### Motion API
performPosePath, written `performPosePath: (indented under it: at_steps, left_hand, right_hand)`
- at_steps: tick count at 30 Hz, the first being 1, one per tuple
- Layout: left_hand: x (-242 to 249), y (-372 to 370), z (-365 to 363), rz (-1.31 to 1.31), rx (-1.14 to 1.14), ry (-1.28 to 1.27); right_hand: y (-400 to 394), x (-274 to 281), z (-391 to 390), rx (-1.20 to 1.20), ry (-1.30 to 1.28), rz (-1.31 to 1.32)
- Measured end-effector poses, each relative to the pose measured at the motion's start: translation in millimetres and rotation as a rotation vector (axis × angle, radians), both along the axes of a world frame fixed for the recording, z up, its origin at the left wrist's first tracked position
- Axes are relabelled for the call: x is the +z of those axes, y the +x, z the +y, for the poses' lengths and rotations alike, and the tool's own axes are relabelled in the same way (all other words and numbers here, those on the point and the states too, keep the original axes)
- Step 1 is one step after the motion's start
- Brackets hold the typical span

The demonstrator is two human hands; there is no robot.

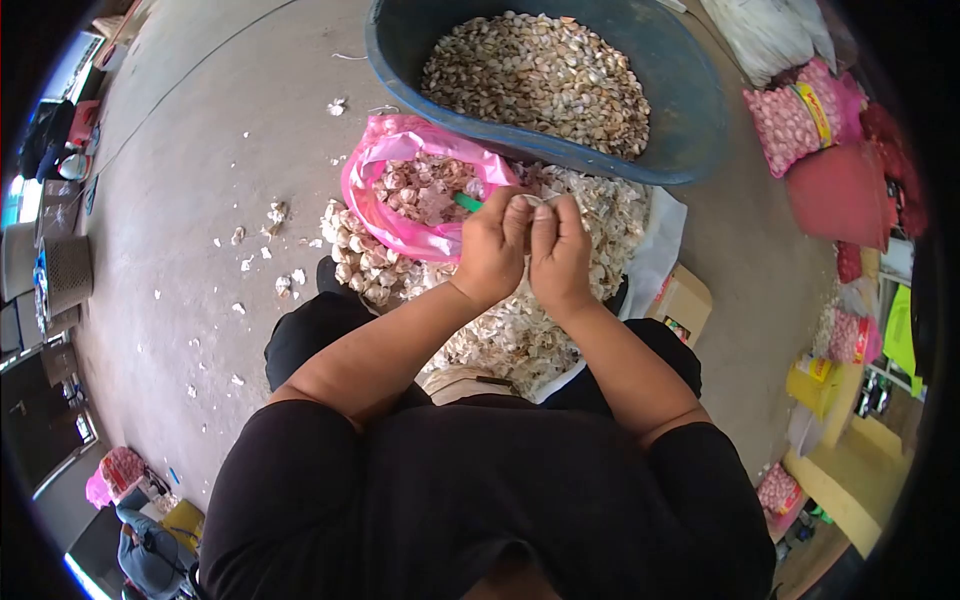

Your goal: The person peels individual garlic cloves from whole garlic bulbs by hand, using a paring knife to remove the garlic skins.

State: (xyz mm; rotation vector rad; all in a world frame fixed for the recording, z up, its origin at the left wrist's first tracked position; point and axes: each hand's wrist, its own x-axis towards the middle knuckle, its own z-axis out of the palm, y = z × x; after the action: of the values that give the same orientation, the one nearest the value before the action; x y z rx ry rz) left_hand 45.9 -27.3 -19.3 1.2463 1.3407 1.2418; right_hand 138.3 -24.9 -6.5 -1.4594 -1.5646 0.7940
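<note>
My left hand (490, 247) and my right hand (561, 256) meet over the garlic heap, thumbs side by side and fingers curled. Pinched between them is a small whitish piece of garlic (534, 200), mostly hidden by the fingertips. A green handle-like piece (467, 202) sticks out beside my left fingers; its other end is hidden. Just beyond lies a pink plastic bag (400, 150), its mouth rolled back around garlic bulbs (405, 190). More whole bulbs (360, 255) spill along its near left side. Papery garlic skins (510, 335) pile up under my wrists, between my knees.
A dark blue tub (690, 120) with loose garlic cloves (540, 75) stands ahead. A cardboard box (690, 305) sits by my right knee. Filled garlic sacks (790, 125) and a red bin (838, 195) line the right side. Another person (150, 550) is at lower left.
</note>
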Motion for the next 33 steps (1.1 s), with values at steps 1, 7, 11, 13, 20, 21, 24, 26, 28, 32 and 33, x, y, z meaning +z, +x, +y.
performPosePath:
  at_steps: [1,7,11,13,20,21,24,26,28,32,33]
  left_hand:
    - [1.4,2.0,0.3,-0.047,0.047,-0.04]
    - [0.0,6.6,-1.4,-0.364,0.085,-0.232]
    - [-8.9,7.4,-1.1,-0.38,0.108,-0.229]
    - [-11.8,6.0,0.2,-0.386,0.121,-0.252]
    - [-13.1,-2.5,8.1,-0.062,0.163,-0.132]
    - [-12.3,-0.9,8.4,0.01,0.171,-0.08]
    - [-10.1,0.7,7.7,0.136,0.134,-0.078]
    - [-10.3,-0.1,6.8,0.225,0.079,0.012]
    - [-3.3,-3.5,8.5,0.27,0.048,0.074]
    - [-10.7,-4.0,6.4,0.154,0.068,0.001]
    - [-14.3,-2.3,5.5,0.095,0.095,-0.025]
  right_hand:
    - [-0.5,-3.1,1.0,-0.006,0.024,0.001]
    - [-0.7,-14.2,1.5,-0.015,-0.022,0.061]
    - [-0.9,-12.9,0.7,-0.011,-0.023,0.082]
    - [-0.9,-11.5,1.1,-0.003,-0.055,0.079]
    - [4.3,-14.6,6.1,0.029,-0.193,0.157]
    - [5.1,-19.5,8.5,0.042,-0.195,0.266]
    - [4.6,-19.5,10.1,0.105,-0.223,0.37]
    - [4.8,-13.9,9.6,0.161,-0.25,0.317]
    - [5.4,-6.9,10.9,0.163,-0.22,0.265]
    - [4.2,-7.1,8.2,0.17,-0.186,0.305]
    - [3.9,-8.3,7.2,0.167,-0.18,0.294]
